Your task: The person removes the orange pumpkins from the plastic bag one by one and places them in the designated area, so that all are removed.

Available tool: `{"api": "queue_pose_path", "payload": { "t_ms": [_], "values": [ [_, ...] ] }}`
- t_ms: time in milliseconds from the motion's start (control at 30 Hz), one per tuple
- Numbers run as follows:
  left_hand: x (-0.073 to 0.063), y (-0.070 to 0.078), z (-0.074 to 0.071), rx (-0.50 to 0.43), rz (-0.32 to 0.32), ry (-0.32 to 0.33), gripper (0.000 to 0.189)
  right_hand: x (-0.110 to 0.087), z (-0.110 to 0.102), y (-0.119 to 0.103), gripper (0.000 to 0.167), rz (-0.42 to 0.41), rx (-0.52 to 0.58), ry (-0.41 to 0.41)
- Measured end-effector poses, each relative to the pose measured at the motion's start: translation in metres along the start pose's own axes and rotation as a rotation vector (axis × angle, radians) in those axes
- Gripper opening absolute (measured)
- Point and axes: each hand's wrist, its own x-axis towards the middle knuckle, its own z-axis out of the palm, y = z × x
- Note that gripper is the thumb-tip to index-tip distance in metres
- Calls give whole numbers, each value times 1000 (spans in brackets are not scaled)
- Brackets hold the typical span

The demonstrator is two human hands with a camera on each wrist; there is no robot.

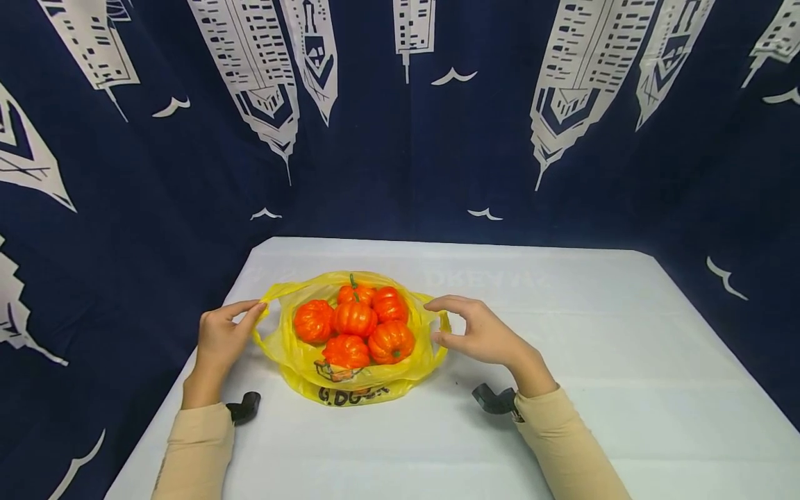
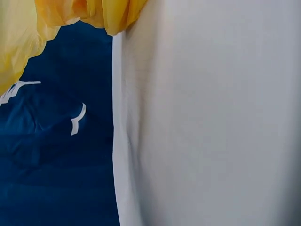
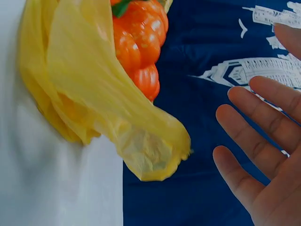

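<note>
Head view: six orange pumpkins are already contained in the yellow plastic bag, toward ten o'clock on the desk. Its nine-o'clock handle is pinched by fingers of the left hand; its three-o'clock handle is not yet gripped, the right hand's fingers being parted.

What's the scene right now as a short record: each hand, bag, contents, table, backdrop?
Left hand: pinches one handle of the yellow bag
Right hand: beside the other handle, not gripping it
Bag: on the table, mouth open, dark print on its front
Contents: six orange-red pumpkin-like pieces visible
Table: white covering
Backdrop: dark blue cloth, pale building and bird shapes
</note>
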Motion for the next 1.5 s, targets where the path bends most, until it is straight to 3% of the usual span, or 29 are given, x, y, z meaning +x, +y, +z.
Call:
{"api": "queue_pose_path", "payload": {
  "t_ms": [467, 733, 1233, 1500],
  "values": [
    [-8, 0, 5, -84, -43, 50, 11, 9, 31, 7, 41, -37, 75, -36],
    [-10, 4, 7, -114, -22, 108, 12, 14, 43, 13, 44, -50, 132, -17],
    [-10, 3, 9, -95, 12, 124, 14, 15, 58, 18, 47, 55, 200, -11],
    [-11, 2, 9, -89, -6, 123, 13, 18, 65, 21, 49, 87, 261, -9]
  ]
}}
